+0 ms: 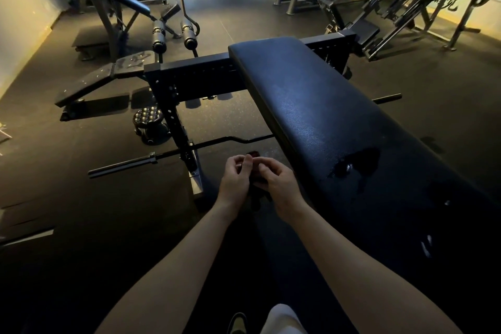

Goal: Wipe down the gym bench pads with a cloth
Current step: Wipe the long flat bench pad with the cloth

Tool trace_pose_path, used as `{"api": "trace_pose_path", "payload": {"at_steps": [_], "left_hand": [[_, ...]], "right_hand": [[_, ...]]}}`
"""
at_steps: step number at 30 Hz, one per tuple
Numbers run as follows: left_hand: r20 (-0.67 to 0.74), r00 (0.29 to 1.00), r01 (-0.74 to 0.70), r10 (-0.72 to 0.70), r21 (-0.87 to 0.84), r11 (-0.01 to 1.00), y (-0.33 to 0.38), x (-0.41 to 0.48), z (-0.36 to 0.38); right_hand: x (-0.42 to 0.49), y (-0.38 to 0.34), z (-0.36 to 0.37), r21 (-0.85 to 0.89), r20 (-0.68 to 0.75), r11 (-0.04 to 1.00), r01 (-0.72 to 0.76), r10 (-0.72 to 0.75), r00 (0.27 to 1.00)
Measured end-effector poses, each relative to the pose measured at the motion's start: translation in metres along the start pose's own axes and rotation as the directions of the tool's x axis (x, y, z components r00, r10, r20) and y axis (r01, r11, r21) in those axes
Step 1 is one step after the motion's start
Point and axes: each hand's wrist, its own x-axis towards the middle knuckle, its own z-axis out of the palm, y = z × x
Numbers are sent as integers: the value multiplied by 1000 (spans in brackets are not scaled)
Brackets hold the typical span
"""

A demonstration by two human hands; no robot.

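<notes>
Black padded vinyl: the bench pad [311,106], long and flat, running away on the person's right, with a wet patch [355,163] glistening on its near half. Dark fabric: the cloth [257,196], small and bunched, with a reddish bit at its top, held clear of the pad, just beside its left edge and over the floor [108,211]. Grip: the left hand [234,179] and the right hand [276,184] are both closed on the cloth, fingers curled and pinching it between them, probably gathering it into a wad fit for wiping. Cloth and pad are apart; the wet patch lies near, to the right of the grip. A barbell [168,156] rests on the floor beyond the hands. The cloth's folds are too dim to read.
</notes>
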Motion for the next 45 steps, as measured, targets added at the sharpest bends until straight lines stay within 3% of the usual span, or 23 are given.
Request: {"api": "trace_pose_path", "payload": {"at_steps": [2, 4, 6, 7, 9, 11, 17, 21, 24, 27, 30, 34, 35, 39, 45], "left_hand": [[-11, 1000, -7, 7, -29, 1000, -2, 2, -3], [-48, 999, -17, 14, -80, 997, -1, 4, -4], [-69, 998, -16, 4, -175, 984, 2, 6, -5], [-65, 998, -22, 8, -210, 977, 5, 7, -5], [-46, 999, -21, 11, -240, 971, 11, 8, -1], [-48, 999, -24, 14, -223, 975, 14, 8, 3], [-55, 998, -23, 20, -47, 999, 4, 12, 13], [92, 995, 49, -42, -72, 996, 1, 9, 35], [165, 986, 30, -17, -78, 996, 0, 9, 53], [217, 974, -58, 61, -20, 998, -1, 16, 80], [253, 954, -188, 162, 85, 978, -4, 22, 111], [279, 924, -335, 262, 257, 907, -16, 31, 135], [278, 913, -376, 298, 295, 878, -23, 34, 138], [210, 892, -453, 401, 396, 799, -45, 36, 148], [103, 900, -430, 424, 370, 824, -40, 36, 162]], "right_hand": [[-2, -1, 0, 2, -15, 1000, -1, 1, 1000], [1, -1, -3, -201, -190, 979, 35, -74, 979], [2, 0, -9, -333, -303, 942, -32, -75, 950], [2, 1, -11, -292, -302, 953, -80, -13, 953], [2, 2, -11, -53, -220, 987, -154, 139, 966], [-1, -3, -7, 108, -181, 985, -136, 154, 971], [2, -15, -7, 107, -261, 994, 9, 19, 965], [-4, -27, -16, -98, -162, 995, 16, -32, 986], [-6, -34, -37, -311, -202, 950, 29, -96, 975], [-6, -44, -69, -493, -344, 868, 59, -257, 903], [-13, -55, -95, -540, -524, 841, 15, -350, 777], [-14, -61, -139, -691, -574, 722, -9, -541, 615], [-11, -62, -155, -705, -578, 708, -38, -542, 611], [-4, -54, -187, -721, -548, 656, -224, -342, 763], [-7, -35, -153, -833, -293, 552, -37, -384, 876]]}}
